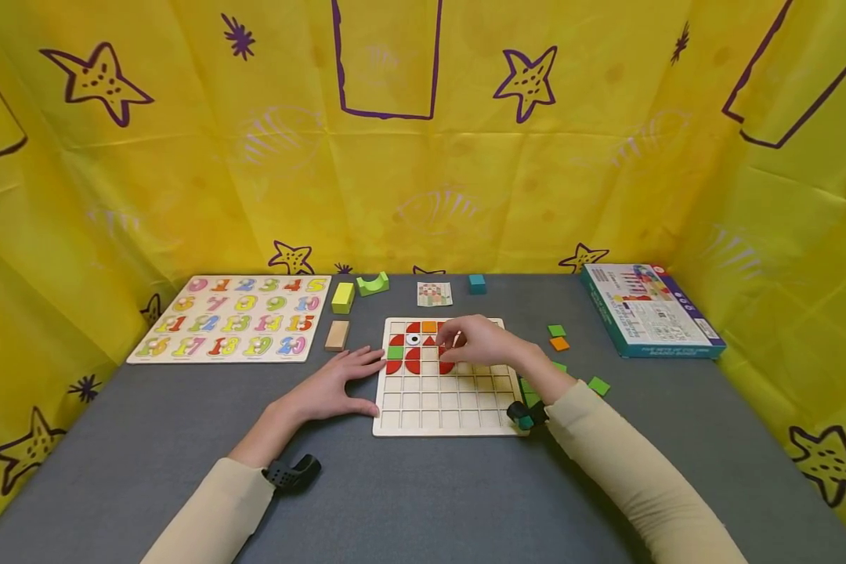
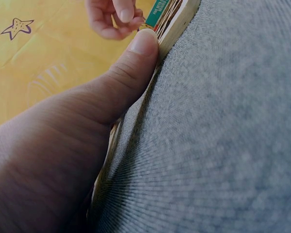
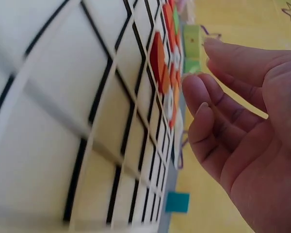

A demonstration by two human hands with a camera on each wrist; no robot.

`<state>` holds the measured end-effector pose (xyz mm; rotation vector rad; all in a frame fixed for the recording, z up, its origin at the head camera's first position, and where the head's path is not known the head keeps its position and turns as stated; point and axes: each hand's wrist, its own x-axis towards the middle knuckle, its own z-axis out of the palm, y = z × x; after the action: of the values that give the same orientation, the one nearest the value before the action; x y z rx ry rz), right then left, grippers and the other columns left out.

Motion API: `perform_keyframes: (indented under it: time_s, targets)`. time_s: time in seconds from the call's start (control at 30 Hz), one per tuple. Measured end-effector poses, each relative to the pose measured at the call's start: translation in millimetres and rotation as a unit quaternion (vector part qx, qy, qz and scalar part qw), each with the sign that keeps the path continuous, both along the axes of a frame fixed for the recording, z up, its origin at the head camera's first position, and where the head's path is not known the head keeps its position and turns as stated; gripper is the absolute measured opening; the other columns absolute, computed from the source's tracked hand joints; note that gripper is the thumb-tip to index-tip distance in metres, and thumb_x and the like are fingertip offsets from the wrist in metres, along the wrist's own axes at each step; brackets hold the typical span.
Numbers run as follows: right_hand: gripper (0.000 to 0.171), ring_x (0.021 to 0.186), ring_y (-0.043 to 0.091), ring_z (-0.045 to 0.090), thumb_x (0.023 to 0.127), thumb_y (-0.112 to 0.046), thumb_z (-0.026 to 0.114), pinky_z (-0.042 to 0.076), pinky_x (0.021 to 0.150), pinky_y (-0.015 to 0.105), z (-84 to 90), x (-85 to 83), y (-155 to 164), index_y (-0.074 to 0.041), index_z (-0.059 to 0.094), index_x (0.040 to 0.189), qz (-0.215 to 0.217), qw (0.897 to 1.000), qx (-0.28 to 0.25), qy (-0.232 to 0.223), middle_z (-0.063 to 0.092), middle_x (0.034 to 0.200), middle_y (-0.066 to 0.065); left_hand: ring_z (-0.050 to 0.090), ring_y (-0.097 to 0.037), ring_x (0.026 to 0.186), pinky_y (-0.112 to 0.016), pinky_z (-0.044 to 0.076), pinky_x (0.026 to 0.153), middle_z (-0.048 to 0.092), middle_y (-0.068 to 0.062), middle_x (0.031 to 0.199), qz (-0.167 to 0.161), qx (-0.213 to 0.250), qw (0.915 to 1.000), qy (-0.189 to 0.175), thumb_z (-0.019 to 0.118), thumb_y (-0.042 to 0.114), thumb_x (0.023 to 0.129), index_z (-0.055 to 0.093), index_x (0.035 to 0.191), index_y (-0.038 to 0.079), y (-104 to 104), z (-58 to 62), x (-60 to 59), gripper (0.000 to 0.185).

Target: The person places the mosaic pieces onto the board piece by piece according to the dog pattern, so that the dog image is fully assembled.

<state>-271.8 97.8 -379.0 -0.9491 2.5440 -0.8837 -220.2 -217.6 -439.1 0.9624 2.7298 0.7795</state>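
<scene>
A pale wooden grid board (image 1: 451,403) lies on the grey table. Tiles fill part of its upper left: red curved pieces (image 1: 412,360), a green square (image 1: 395,352), an orange square (image 1: 429,327) and a white eye tile (image 1: 413,339). My left hand (image 1: 331,388) rests at the board's left edge, fingers extended, thumb against the side in the left wrist view. Over the tiled area hovers my right hand (image 1: 482,341), hiding some cells. In the right wrist view, its loosely bent fingers (image 3: 196,92) stand apart from the thumb, with nothing visible between them.
Loose green tiles (image 1: 598,385) and an orange tile (image 1: 559,344) lie right of the board. Behind it are a picture card (image 1: 434,294) and teal cube (image 1: 477,283). Leftward stand a yellow block (image 1: 342,298), wooden block (image 1: 337,335) and number puzzle (image 1: 207,342); a box (image 1: 648,313) lies far right.
</scene>
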Motion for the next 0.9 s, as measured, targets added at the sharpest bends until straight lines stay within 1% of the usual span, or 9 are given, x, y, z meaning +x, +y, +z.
perform_keyframes:
  time_s: [0.23, 0.33, 0.47, 0.6, 0.7, 0.9]
  targets:
    - [0.02, 0.091, 0.018, 0.062, 0.094, -0.015, 0.074, 0.055, 0.081, 0.033, 1.3, 2.7, 36, -0.007, 0.071, 0.112, -0.023, 1.0, -0.003, 0.001, 0.066, 0.098, -0.001, 0.019, -0.037, 0.15, -0.058, 0.009, 0.12, 0.035, -0.007, 0.161, -0.005, 0.004, 1.0, -0.001, 0.078, 0.057, 0.082, 0.047, 0.152, 0.009, 0, 1.2, 1.2, 0.091]
    - [0.022, 0.09, 0.019, 0.062, 0.093, -0.014, 0.074, 0.054, 0.081, 0.034, 1.7, 5.8, 54, -0.004, 0.07, 0.113, -0.035, 0.999, -0.01, -0.001, 0.066, 0.098, 0.0, 0.019, -0.037, 0.151, -0.058, 0.009, 0.12, 0.034, -0.007, 0.161, -0.005, 0.004, 1.0, -0.002, 0.078, 0.056, 0.082, 0.046, 0.152, 0.009, 1, 1.4, 1.5, 0.09]
    - [0.023, 0.087, 0.02, 0.061, 0.094, -0.012, 0.074, 0.054, 0.079, 0.034, -0.5, 8.1, 80, -0.002, 0.069, 0.113, -0.041, 0.999, -0.016, 0.008, 0.065, 0.097, 0.001, 0.019, -0.037, 0.151, -0.058, 0.01, 0.12, 0.035, -0.007, 0.161, -0.008, 0.005, 0.9999, 0.003, 0.078, 0.056, 0.082, 0.047, 0.152, 0.009, 1, 0.1, 1.2, 0.091]
    - [0.024, 0.088, 0.021, 0.06, 0.094, -0.013, 0.073, 0.054, 0.078, 0.035, -3.5, 10.2, 106, -0.002, 0.069, 0.115, -0.065, 0.998, -0.01, -0.001, 0.066, 0.1, 0.003, 0.02, -0.038, 0.15, -0.059, 0.011, 0.119, 0.035, -0.009, 0.161, -0.011, 0.006, 0.9999, 0.009, 0.078, 0.057, 0.082, 0.047, 0.152, 0.008, 0, -0.4, 0.9, 0.091]
    - [0.026, 0.09, 0.023, 0.06, 0.094, -0.015, 0.074, 0.054, 0.079, 0.036, -5.9, 11.6, 123, -0.003, 0.069, 0.117, -0.084, 0.996, -0.008, -0.012, 0.067, 0.103, 0.004, 0.02, -0.036, 0.15, -0.058, 0.01, 0.12, 0.035, -0.007, 0.161, -0.006, 0.003, 1.0, 0.006, 0.078, 0.058, 0.081, 0.047, 0.152, 0.009, 0, 0.4, 1.2, 0.092]
    - [0.026, 0.091, 0.024, 0.059, 0.093, -0.015, 0.075, 0.052, 0.081, 0.036, -12.5, 11.8, 143, -0.004, 0.07, 0.116, -0.105, 0.994, 0.0, -0.018, 0.067, 0.103, 0.004, 0.018, -0.032, 0.152, -0.054, 0.009, 0.121, 0.033, -0.004, 0.162, -0.001, -0.005, 1.0, -0.003, 0.079, 0.059, 0.08, 0.046, 0.153, 0.012, 0, 2.6, 1.2, 0.093]
